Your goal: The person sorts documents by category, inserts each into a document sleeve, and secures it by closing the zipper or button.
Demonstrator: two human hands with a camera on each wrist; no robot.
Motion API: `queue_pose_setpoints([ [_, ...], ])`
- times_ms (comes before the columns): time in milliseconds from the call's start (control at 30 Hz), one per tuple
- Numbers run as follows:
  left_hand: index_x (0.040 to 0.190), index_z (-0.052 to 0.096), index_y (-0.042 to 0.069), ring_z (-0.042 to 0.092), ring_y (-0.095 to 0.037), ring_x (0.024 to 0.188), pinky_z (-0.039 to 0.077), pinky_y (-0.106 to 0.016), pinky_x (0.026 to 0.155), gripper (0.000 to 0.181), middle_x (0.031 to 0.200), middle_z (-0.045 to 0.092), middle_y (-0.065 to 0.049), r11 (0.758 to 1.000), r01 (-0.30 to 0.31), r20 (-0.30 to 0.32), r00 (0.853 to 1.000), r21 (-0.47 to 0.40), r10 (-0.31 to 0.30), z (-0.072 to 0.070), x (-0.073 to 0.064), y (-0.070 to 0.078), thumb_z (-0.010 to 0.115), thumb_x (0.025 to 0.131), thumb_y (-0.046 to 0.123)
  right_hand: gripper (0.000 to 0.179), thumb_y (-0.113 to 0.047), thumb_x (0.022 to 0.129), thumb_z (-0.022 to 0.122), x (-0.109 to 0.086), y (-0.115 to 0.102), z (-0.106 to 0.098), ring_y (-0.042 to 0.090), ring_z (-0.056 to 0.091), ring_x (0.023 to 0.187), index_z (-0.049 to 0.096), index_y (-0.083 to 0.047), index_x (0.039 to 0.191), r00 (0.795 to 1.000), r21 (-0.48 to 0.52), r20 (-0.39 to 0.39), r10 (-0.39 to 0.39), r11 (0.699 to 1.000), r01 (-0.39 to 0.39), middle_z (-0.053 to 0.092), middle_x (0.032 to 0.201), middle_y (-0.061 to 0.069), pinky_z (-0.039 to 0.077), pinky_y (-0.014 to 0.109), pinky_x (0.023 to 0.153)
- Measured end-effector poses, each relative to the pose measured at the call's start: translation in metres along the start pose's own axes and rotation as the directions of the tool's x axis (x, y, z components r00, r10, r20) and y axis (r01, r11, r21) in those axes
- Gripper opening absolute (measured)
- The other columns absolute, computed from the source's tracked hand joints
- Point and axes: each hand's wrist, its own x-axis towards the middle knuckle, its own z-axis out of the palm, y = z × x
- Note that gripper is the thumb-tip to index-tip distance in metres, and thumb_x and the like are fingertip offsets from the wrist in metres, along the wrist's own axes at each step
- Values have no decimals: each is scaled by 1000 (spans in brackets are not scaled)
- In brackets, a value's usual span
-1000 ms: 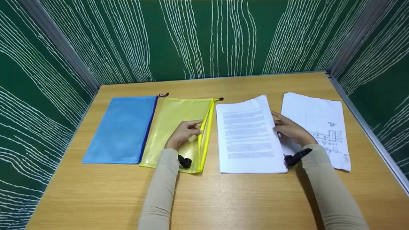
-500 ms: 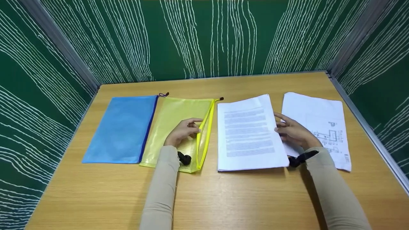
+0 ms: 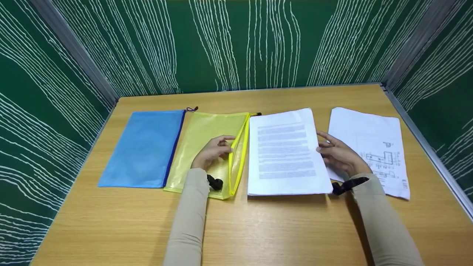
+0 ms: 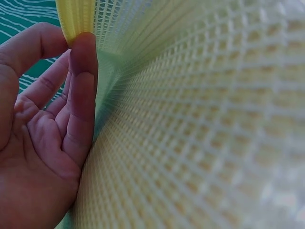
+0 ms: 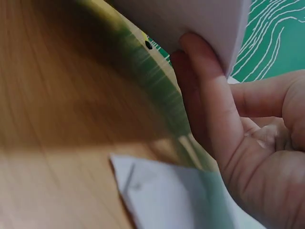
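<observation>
My left hand [image 3: 213, 150] pinches the upper edge of a yellow mesh zipper pouch [image 3: 218, 125] between thumb and finger. The pouch's mouth gapes along its right side; in the left wrist view the yellow zipper edge [image 4: 76, 21] sits in the fingertips and the mesh [image 4: 190, 119] spreads to the right. A stack of printed paper [image 3: 286, 151] is gripped at its right edge by my right hand [image 3: 340, 153], thumb on top and fingers beneath. The stack is raised off the table, its left edge close to the pouch's mouth. In the right wrist view fingers [image 5: 209, 81] press its underside.
A blue zipper pouch [image 3: 142, 149] lies left of the yellow one. Another set of papers [image 3: 364, 136] with drawings lies at the right, partly under my right hand. Green panels [image 3: 236, 48] with white lines wall the wooden table [image 3: 236, 229] at the back and sides.
The paper stack has lifted off the table and shifted slightly left, toward the yellow pouch. The pouch's mouth has been drawn wider by my left hand.
</observation>
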Motion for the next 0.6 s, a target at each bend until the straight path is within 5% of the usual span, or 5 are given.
queue_pose_setpoints([
  [167,133,55,16,48,-13,70,46,-26,65,51,83,48,1,1000,-3,-3,1000,7,3,0,1,0,63,83,3,77,0,95,54,0,0,4,13,65,84,12,-23,156,1000,48,6,-18,999,18,63,117,-4,52,23,64],
  [400,133,54,13,49,-13,69,47,-26,64,52,82,49,2,1000,-7,0,1000,6,7,1,-1,1,62,84,3,77,0,95,53,-3,1,12,8,49,56,11,-21,156,999,82,2,-35,996,35,64,116,-3,41,18,50],
  [600,135,53,12,48,-13,69,46,-26,63,53,83,48,1,1000,-16,15,1000,-25,17,-1,-1,1,63,84,2,78,2,95,52,-3,1,22,8,57,69,9,-21,156,1000,78,6,-26,997,26,59,119,0,45,17,54],
])
